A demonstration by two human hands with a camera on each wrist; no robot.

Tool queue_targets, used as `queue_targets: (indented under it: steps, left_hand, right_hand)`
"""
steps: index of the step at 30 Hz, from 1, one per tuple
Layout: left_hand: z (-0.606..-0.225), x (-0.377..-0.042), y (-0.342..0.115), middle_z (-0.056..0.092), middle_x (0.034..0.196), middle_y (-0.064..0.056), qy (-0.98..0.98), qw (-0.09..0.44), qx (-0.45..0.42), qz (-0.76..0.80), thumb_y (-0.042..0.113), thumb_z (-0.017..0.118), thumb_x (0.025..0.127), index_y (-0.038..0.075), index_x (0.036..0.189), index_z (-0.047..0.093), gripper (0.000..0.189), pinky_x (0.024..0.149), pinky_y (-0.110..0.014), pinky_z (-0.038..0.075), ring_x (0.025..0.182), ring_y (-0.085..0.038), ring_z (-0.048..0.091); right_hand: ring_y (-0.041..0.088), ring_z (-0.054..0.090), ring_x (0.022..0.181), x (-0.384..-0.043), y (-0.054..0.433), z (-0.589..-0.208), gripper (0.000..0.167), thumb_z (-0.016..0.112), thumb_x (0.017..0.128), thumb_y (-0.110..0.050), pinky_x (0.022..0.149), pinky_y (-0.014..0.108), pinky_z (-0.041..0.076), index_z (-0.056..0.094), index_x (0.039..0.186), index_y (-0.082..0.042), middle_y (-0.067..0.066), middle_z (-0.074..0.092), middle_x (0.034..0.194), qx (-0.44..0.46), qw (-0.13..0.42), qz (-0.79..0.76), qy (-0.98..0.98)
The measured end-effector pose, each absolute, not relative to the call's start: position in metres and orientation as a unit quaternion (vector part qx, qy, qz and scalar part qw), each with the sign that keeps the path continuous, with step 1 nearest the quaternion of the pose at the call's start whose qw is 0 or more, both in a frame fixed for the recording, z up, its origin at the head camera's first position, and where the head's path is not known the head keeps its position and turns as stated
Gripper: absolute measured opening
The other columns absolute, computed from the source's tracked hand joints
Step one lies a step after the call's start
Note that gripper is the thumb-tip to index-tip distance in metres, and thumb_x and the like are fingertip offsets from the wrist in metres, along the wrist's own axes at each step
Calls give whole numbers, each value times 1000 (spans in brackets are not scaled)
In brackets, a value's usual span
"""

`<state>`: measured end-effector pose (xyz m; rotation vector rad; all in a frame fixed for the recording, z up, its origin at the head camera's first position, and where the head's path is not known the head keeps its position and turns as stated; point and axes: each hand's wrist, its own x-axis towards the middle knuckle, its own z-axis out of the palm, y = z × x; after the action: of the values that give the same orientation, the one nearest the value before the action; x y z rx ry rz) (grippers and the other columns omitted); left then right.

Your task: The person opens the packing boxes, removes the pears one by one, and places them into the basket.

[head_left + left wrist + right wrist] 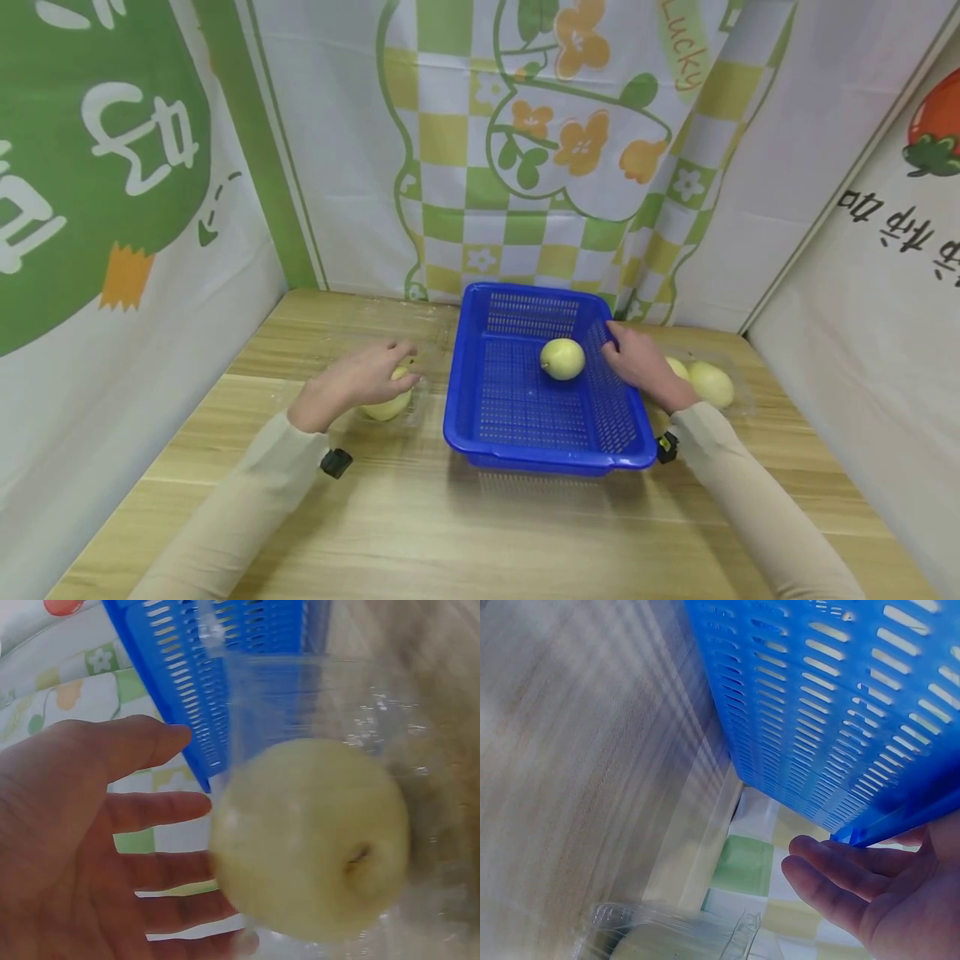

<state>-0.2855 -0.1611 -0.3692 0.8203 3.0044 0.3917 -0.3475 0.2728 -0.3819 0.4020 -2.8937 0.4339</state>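
Observation:
A blue plastic basket (551,457) with slotted walls stands mid-table, and one pale yellow pear (562,358) lies in it. My right hand (641,358) grips the basket's right rim, thumb over the edge and fingers under it in the right wrist view. To the left of the basket, my left hand (363,379) is over another pear (390,407) in a clear plastic container (382,705). In the left wrist view its fingers (161,814) are spread and extended beside that pear, the tips close to it; whether they touch it I cannot tell.
Right of the basket, a second clear container (742,396) holds pears (711,384), partly behind the right wrist. A patterned curtain (450,167) hangs along the table's back edge, with printed cloth walls on both sides. Bare wooden tabletop (510,542) lies in front of the basket.

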Motion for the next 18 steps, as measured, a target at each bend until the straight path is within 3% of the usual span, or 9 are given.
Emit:
queue_targets:
  steps: [7, 18]
  left_hand:
    - [-383, -288, -165, 51, 143, -22, 961, 56, 236, 131, 45, 49, 99, 5, 142, 47, 59, 104, -57, 43, 129, -42, 51]
    - [-394, -294, -165, 54, 138, -24, 956, 61, 247, 146, 39, 51, 100, 2, 137, 52, 52, 105, -58, 42, 128, -43, 51]
  right_hand:
    - [50, 55, 120, -347, 274, -383, 55, 43, 96, -18, 102, 58, 43, 39, 144, 10, 34, 53, 134, 139, 99, 144, -975]
    - [49, 58, 115, -347, 272, -381, 56, 42, 96, -18, 98, 58, 45, 39, 145, 9, 34, 55, 132, 133, 95, 141, -976]
